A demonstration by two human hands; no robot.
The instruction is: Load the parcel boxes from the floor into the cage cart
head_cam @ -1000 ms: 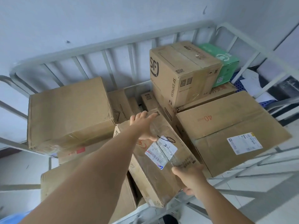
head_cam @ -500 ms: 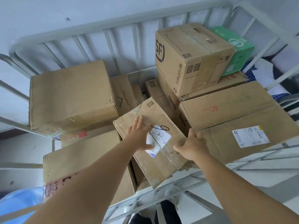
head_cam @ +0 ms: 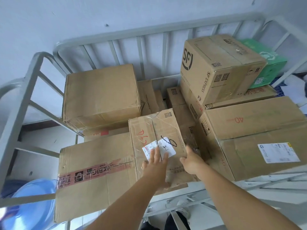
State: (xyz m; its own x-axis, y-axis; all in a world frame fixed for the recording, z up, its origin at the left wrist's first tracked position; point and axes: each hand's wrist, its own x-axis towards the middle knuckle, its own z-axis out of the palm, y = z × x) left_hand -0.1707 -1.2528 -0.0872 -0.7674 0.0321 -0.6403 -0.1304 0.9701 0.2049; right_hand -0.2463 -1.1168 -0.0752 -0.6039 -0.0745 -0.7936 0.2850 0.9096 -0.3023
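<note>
Pressing flat, the left hand (head_cam: 156, 161) lays straight, spread fingers on the top of the taped parcel box (head_cam: 157, 143), partly over its white shipping label (head_cam: 158, 147); the right hand (head_cam: 191, 161) curls its fingers round the box's right edge, thumb on top, holding it; both forearms reach in from six o'clock over the near rail. The box sits inside the cage cart (head_cam: 103, 40), near the middle of the load, wedged between the red-taped carton (head_cam: 96, 176) at nine o'clock and the large carton marked 40 (head_cam: 254, 135) at three o'clock; whether its far end rests fully down cannot be told. Beyond it, at eleven o'clock, stands a plain brown carton (head_cam: 101, 93); at one o'clock the SF Express box (head_cam: 221, 67) tops a stack, with a green box (head_cam: 267, 63) just behind it. By the look of it the cart is already well filled and this parcel is nearly settled; the floor where any remaining boxes would lie is out of view, so how many are left cannot be judged.
</note>
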